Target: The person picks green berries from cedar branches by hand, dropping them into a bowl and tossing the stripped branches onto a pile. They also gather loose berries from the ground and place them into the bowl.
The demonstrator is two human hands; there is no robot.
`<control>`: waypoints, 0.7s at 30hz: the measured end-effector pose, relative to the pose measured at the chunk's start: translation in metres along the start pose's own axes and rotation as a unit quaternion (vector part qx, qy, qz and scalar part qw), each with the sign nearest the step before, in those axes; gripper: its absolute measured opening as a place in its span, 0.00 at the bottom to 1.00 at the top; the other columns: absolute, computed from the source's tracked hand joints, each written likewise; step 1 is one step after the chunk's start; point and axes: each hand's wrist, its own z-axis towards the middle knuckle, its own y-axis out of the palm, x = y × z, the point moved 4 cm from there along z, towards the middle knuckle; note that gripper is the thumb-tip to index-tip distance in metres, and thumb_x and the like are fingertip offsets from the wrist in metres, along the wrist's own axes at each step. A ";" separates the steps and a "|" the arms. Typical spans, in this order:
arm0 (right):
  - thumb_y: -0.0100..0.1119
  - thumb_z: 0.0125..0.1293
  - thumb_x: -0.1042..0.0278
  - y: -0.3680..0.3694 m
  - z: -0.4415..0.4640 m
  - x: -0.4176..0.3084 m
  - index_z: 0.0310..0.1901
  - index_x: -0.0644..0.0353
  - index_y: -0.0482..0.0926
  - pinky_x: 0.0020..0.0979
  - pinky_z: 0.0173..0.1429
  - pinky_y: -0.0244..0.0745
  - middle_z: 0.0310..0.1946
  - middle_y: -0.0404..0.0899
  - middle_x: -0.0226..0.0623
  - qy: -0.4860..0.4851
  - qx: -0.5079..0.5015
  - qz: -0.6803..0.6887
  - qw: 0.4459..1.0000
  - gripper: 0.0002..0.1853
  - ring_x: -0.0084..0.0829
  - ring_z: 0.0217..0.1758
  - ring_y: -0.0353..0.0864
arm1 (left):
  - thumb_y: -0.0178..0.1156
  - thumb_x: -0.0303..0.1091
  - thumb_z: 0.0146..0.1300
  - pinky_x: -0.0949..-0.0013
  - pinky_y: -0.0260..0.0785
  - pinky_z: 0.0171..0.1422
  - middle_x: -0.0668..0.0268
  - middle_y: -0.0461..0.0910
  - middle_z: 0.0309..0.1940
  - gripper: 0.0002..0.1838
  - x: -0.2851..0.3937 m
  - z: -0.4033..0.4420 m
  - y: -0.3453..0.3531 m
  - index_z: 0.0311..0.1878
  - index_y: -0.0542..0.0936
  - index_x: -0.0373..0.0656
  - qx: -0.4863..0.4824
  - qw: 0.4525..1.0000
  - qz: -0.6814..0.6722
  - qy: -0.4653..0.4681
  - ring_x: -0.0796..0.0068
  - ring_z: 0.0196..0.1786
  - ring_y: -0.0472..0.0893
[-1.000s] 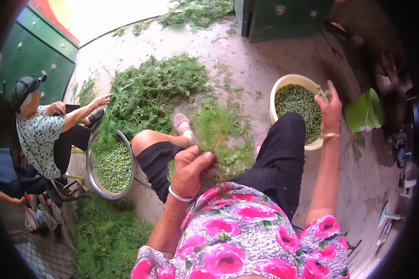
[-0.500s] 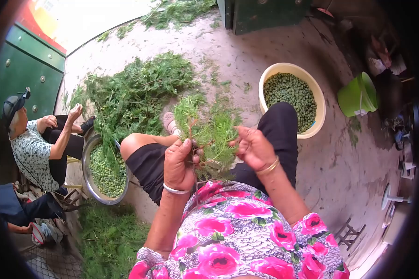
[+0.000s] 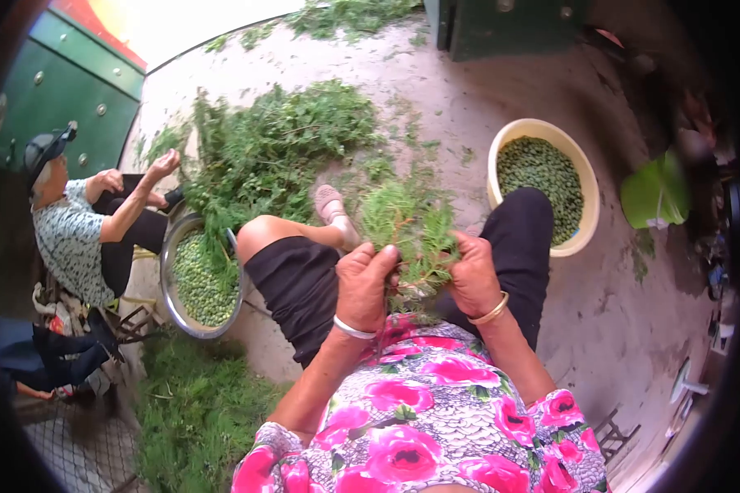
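A feathery green branch with reddish-brown stems stands up in front of my floral shirt, between my knees. My left hand, with a silver bangle at the wrist, is closed round its lower stems. On the branch's right side, my right hand, with a gold-coloured bangle, pinches at the foliage; its fingertips are partly hidden in the leaves. Beyond my right knee stands a cream basin of small round green fruits. Left of my other knee is a metal bowl of paler green fruits.
Cut branches lie heaped ahead, and another green pile lies at lower left. A person in a cap sits by the metal bowl; part of another person shows below. A lime-green bucket stands at right.
My right hand has come in closer to the branch and its fingers have closed at the foliage. My left hand keeps its hold. The whole view has shifted slightly.
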 end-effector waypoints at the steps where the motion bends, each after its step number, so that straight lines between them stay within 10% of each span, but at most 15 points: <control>1: 0.54 0.59 0.87 -0.005 0.001 0.001 0.43 0.69 0.79 0.24 0.42 0.78 0.35 0.82 0.33 -0.016 0.004 -0.079 0.997 0.11 0.21 0.36 0.80 | 0.58 0.28 0.64 0.82 0.63 0.25 0.72 0.76 0.24 0.04 0.002 0.000 -0.001 0.33 0.77 0.39 -0.010 1.000 0.025 0.005 0.87 0.20 0.70; 7: 0.54 0.56 0.89 0.002 0.002 -0.019 0.41 0.67 0.82 0.23 0.39 0.74 0.35 0.84 0.31 -0.088 -0.042 -0.214 0.972 0.13 0.17 0.34 0.77 | 0.57 0.27 0.64 0.80 0.56 0.24 0.75 0.71 0.19 0.09 0.015 0.001 0.001 0.27 0.77 0.38 -0.065 0.978 0.185 0.075 0.88 0.21 0.65; 11: 0.61 0.54 0.76 -0.003 -0.003 -0.032 0.41 0.68 0.82 0.27 0.36 0.73 0.29 0.84 0.36 -0.140 -0.099 -0.489 0.855 0.12 0.24 0.30 0.80 | 0.58 0.29 0.61 0.76 0.57 0.23 0.74 0.70 0.17 0.11 0.024 0.000 -0.003 0.24 0.75 0.36 -0.085 0.955 0.271 0.089 0.86 0.21 0.67; 15: 0.55 0.59 0.74 0.002 -0.002 -0.013 0.43 0.68 0.79 0.22 0.24 0.69 0.27 0.80 0.33 0.001 -0.021 -0.248 0.969 0.12 0.21 0.25 0.77 | 0.59 0.33 0.61 0.70 0.61 0.25 0.69 0.66 0.15 0.14 0.023 0.010 -0.014 0.23 0.72 0.35 -0.081 0.929 0.315 0.177 0.84 0.23 0.66; 21: 0.55 0.63 0.76 -0.017 0.010 0.021 0.47 0.67 0.75 0.23 0.35 0.75 0.38 0.79 0.35 0.021 0.001 -0.042 0.999 0.11 0.23 0.34 0.79 | 0.57 0.29 0.61 0.72 0.61 0.24 0.71 0.69 0.16 0.13 0.010 0.010 -0.015 0.22 0.72 0.34 -0.060 0.971 0.178 0.151 0.85 0.22 0.68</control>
